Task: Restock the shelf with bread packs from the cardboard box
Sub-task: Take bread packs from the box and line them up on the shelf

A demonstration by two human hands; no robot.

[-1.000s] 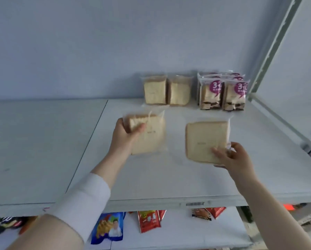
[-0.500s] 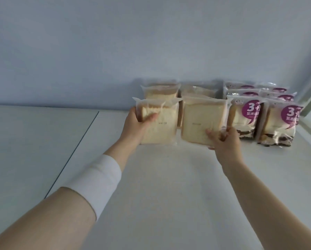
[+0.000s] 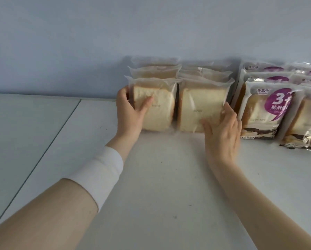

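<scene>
Head view: placing step, we judge. Left hand (image 3: 131,112) grips left bread pack (image 3: 158,109), thumb across front; right hand (image 3: 221,130) pinches right bread pack (image 3: 199,103) low. Both upright on shelf (image 3: 160,186), fronting rear rows (image 3: 154,72). Next we let go without toppling, fetch more.

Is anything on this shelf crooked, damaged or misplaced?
Nothing serious. The left plain pack, gripped by the left hand, and the right plain pack, held by the right hand, stand upright, side by side. Only the far-right purple pack sits slightly forward of its neighbour, its wrapper crumpled at the lower corner.
</scene>
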